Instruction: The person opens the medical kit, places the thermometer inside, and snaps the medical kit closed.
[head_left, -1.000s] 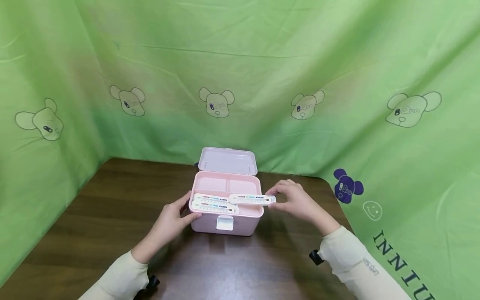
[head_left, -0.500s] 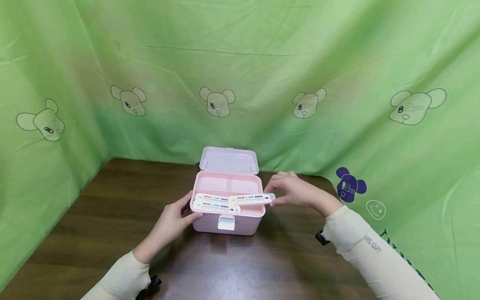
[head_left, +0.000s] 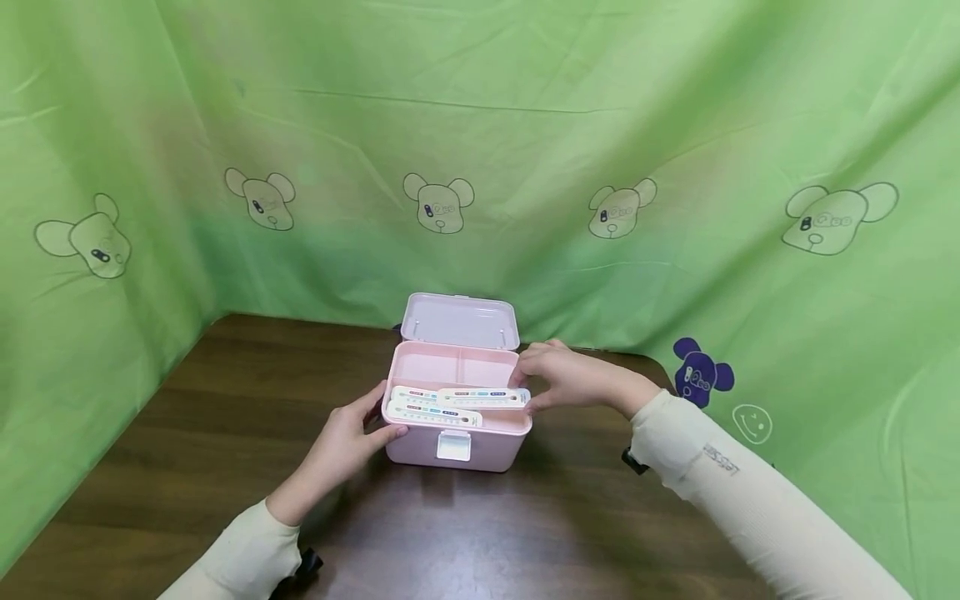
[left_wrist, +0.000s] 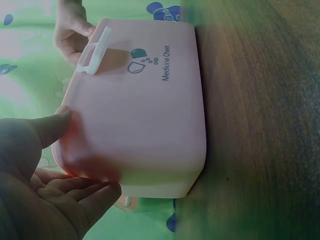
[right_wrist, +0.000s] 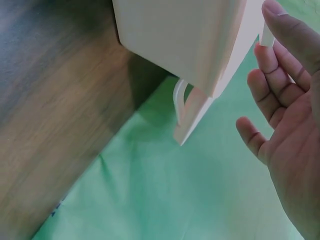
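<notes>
A pink medicine chest (head_left: 487, 451) stands on the table with its lid (head_left: 461, 322) swung back. My left hand (head_left: 347, 437) holds its front left corner, thumb at the front rim and fingers along the side; the left wrist view shows the "Medicine Chest" print on the front wall. Between thumb and fingers, my right hand (head_left: 570, 379) pinches the right end of a flat white thermometer (head_left: 480, 398) with a printed scale. That thermometer lies over the front compartment and partly covers a second thermometer (head_left: 412, 395). Another thermometer (head_left: 435, 414) lies in front of them.
Two rear compartments (head_left: 425, 364) of the chest sit behind a divider. A white latch (head_left: 453, 447) hangs at its front. The brown wooden table (head_left: 247, 400) extends around the chest, and a green printed curtain (head_left: 525, 125) rises behind and at both sides.
My right hand has moved left with its thermometer, bringing it farther over the front compartment and over the one behind. The left hand keeps its hold on the chest.
</notes>
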